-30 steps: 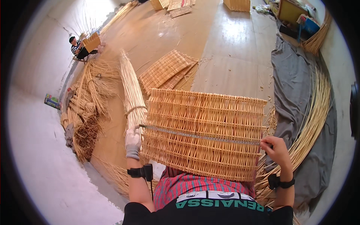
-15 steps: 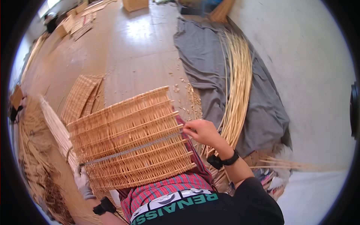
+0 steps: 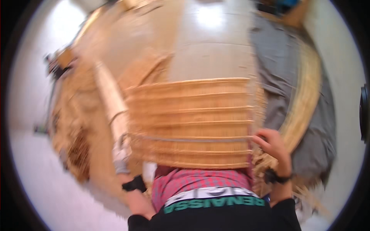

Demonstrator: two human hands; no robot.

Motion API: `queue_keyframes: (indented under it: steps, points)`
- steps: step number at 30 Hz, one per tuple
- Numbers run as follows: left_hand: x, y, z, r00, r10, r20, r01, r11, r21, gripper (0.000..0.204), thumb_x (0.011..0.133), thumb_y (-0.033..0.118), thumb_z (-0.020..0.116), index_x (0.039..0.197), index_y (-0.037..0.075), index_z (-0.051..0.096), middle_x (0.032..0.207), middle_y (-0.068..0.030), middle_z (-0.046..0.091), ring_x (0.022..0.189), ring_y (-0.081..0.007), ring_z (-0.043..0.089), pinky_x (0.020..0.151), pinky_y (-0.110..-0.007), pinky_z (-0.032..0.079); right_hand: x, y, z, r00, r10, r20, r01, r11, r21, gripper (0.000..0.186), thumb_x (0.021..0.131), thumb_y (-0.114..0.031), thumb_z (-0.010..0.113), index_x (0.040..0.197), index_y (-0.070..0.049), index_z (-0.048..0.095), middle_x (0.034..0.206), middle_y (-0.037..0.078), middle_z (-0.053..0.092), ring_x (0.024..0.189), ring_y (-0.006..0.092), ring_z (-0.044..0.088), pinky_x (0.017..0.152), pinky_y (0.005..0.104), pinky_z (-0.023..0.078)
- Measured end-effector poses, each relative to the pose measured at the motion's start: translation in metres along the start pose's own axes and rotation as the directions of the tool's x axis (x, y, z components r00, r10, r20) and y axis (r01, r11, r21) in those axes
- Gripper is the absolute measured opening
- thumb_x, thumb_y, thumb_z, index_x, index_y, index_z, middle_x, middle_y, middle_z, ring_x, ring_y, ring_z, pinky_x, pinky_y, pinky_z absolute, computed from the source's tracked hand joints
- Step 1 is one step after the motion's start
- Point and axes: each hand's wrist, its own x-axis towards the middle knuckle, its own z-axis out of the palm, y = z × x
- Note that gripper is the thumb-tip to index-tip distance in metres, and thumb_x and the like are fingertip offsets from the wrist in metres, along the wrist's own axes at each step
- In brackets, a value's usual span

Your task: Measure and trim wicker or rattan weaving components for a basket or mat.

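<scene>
A rectangular woven wicker panel with several thicker cross-ribs lies over my lap. Across its lower part runs a thin grey measuring tape, stretched almost level from one side to the other. My left hand, in a pale glove, is closed round the tape's left end beside the panel's edge; blur hides the exact fingers. At the right edge, my bare right hand pinches the tape's other end between thumb and fingers, close to the rib ends.
Another woven panel lies on the floor beyond. A pale bundle of rods stretches away at left, near loose brown fibres. On the right, long peeled rods rest on a grey cloth. Everything is motion-blurred.
My view has swung left, so the whole scene sits further right in the picture. The panel and tape, tilted before, now look level. Both hands stay at the tape's ends.
</scene>
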Motion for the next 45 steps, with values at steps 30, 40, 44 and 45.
queue_keyframes:
  steps: [30, 40, 44, 45]
  points:
    - [-0.021, -0.069, 0.007, 0.958, -0.257, 0.131, 0.271, 0.957, -0.107, 0.022, 0.103, 0.021, 0.066, 0.114, 0.002, 0.065, 0.099, -0.0029, 0.068, 0.080, -0.0139, 0.061, 0.072, -0.030, 0.052, -0.061, 0.053, 0.033, 0.993, 0.117, 0.022, -0.115, 0.991, -0.074, 0.028, 0.093, -0.037, 0.068, 0.105, -0.013, 0.078, 0.094, 0.012, 0.075, 0.090, 0.0346, 0.071, 0.078, 0.0445, 0.056]
    - [-0.020, -0.094, 0.000, 0.872, -0.403, 0.279, 0.489, 0.755, -0.436, 0.059, 0.101, 0.038, 0.070, 0.149, 0.009, 0.051, 0.141, -0.0058, 0.060, 0.108, -0.0249, 0.060, 0.090, -0.045, 0.049, -0.058, 0.055, 0.039, 0.997, 0.080, 0.011, -0.079, 0.995, -0.068, 0.026, 0.094, -0.035, 0.067, 0.102, -0.013, 0.079, 0.094, 0.012, 0.075, 0.090, 0.0342, 0.072, 0.078, 0.0453, 0.056]
    - [-0.023, -0.102, -0.007, 0.873, -0.364, 0.324, 0.484, 0.724, -0.491, 0.061, 0.101, 0.035, 0.071, 0.151, 0.009, 0.048, 0.144, -0.0056, 0.059, 0.106, -0.0254, 0.060, 0.089, -0.045, 0.049, -0.056, 0.052, 0.042, 0.998, 0.064, 0.019, -0.062, 0.995, -0.081, 0.025, 0.094, -0.033, 0.067, 0.101, -0.012, 0.078, 0.092, 0.013, 0.075, 0.088, 0.0352, 0.071, 0.077, 0.0457, 0.055]
    - [-0.029, -0.105, -0.009, 0.879, -0.358, 0.315, 0.475, 0.707, -0.524, 0.060, 0.101, 0.034, 0.071, 0.151, 0.009, 0.048, 0.143, -0.0055, 0.059, 0.105, -0.0254, 0.060, 0.087, -0.045, 0.050, -0.057, 0.052, 0.043, 0.999, 0.044, 0.014, -0.043, 0.996, -0.076, 0.025, 0.094, -0.033, 0.067, 0.101, -0.012, 0.078, 0.092, 0.013, 0.075, 0.088, 0.0352, 0.071, 0.077, 0.0457, 0.055]
